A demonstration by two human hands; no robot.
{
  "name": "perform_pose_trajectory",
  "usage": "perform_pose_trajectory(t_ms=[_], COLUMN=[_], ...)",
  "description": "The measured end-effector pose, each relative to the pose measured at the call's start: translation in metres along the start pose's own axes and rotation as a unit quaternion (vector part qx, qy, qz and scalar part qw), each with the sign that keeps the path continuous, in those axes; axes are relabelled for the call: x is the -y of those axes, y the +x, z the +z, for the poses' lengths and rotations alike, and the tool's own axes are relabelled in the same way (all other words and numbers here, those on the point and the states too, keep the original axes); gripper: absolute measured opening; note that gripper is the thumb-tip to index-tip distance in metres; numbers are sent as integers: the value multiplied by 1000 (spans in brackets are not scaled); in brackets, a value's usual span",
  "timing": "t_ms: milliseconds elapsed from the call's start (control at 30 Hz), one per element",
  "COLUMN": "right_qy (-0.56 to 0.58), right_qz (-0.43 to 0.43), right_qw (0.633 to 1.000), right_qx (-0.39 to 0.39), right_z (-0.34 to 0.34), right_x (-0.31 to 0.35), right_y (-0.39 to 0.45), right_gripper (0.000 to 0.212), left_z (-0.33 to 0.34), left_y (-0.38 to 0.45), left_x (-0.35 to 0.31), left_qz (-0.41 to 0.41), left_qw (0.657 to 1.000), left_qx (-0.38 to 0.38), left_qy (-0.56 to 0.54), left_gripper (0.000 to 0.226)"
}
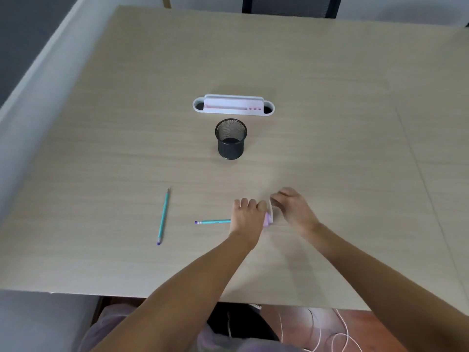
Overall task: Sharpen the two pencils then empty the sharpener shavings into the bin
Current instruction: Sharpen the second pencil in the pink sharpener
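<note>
Table (330, 102): light wood-grain top, seen from above; the person sits at its near edge.

Left hand (250, 217): knuckles up, fingers curled and pressed around a sharpener, resting toward the near edge, a little right of the table's middle line.

Sharpener (267, 219): small, pink-lilac body with a white end; mostly hidden between the two hands, so its shape cannot be told in full. It sits at or just above the table top.

Right hand (291, 205): just beside the left hand, fingertips drawn together at the white end of the sharpener. Blur hides whether they pinch that end or only touch it.

Pencil one (213, 221): teal with a purple cap end, lying level and parallel to the near edge. Its right end goes under the left hand; whether it enters the sharpener cannot be told.

Pencil two (163, 216): teal, purple end toward the near edge, dark tip pointing toward the far edge, slightly tilted. It lies loose toward the left edge, well apart from both hands.

Bin (231, 139): black mesh cup, upright, near the table's centre, well beyond the hands.

Desk organiser (233, 105): white, long and rounded, with a round hole at each end, just beyond the bin toward the far edge.
</note>
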State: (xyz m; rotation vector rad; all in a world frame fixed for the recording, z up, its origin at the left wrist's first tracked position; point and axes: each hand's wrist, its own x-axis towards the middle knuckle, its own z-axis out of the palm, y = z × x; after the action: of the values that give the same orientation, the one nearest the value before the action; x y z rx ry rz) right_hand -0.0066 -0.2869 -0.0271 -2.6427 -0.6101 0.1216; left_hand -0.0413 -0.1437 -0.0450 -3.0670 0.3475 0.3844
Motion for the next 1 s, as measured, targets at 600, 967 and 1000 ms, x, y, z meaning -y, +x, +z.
perform_pose_trajectory(t_ms=[600,967,1000], right_qy=[49,32,14], right_qz=[57,-3,-13], right_qw=[996,999,1000], right_qx=[43,2,5], right_z=[17,-12,-12], right_x=[-6,7,5], right_y=[1,-51,-40], right_gripper=[3,10,11], left_z=[-3,-4,-4], left_y=[0,3,3], left_x=[0,-1,-2], left_qz=[9,3,2], left_qw=[1000,1000,1000], left_qx=[8,-9,-7], left_qy=[23,30,26], left_gripper=[41,34,33])
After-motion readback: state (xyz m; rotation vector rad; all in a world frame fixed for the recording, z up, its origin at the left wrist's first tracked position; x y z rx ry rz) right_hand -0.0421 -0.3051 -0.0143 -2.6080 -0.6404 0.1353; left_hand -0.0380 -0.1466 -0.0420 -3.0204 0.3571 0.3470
